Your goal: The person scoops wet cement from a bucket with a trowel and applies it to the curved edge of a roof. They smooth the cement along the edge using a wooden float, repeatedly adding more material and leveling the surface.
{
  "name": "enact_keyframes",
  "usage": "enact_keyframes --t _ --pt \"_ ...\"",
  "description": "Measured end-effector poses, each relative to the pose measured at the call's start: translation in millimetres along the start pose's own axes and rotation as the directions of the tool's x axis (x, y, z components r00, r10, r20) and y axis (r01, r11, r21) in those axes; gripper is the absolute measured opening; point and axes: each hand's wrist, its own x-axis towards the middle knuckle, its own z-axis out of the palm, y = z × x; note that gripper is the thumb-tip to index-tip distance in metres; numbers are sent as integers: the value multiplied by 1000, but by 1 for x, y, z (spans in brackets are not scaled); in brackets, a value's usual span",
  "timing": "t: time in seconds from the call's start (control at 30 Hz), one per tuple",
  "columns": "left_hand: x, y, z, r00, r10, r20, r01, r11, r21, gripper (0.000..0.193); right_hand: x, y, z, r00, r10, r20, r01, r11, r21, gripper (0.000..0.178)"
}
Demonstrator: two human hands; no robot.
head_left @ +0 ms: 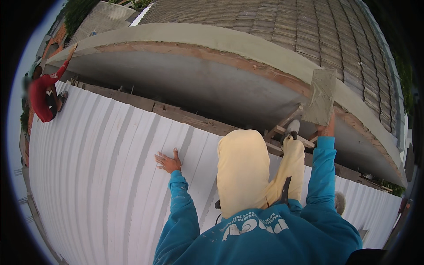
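Before you, far side, centre to right: one tiled roof (300, 35), grey-brown, weathered, its tiles laid in ridged rows. Far left: one co-worker (43, 95), who crouched in a red top (40, 99), dark legwear and a pale green head covering (34, 67), one arm raised. Beyond, to your far left: one grey sloping roof (104, 22), dark green trees (79, 15) and several orange roofs (53, 45), with pale sky (27, 62) at the left margin. Middle ground, running from left to right: weathered brown timbers (176, 115), laid end to end. Right: a small clump of green foliage (392, 188), low down, and darker greenery past your tiled roof.
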Motion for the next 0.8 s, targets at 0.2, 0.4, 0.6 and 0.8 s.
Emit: enact_keyframes --t 0.2,0.4,0.6,0.8 --pt "59 -22 12 993 -84 79 80 995 56 95 56 -17 68 973 58 226 -27 990 -138 40" --pt "76 -30 23 985 -155 -81 167 968 188 92 98 -19 163 986 -128 108 167 703 -691 50" --pt "82 -23 17 976 -23 -215 68 977 201 91 209 18 148 948 -319 -8 136 428 -893 65" --pt "79 -24 9 972 -20 -233 76 969 233 90 211 80 226 884 -461 82 165 143 -976 70"
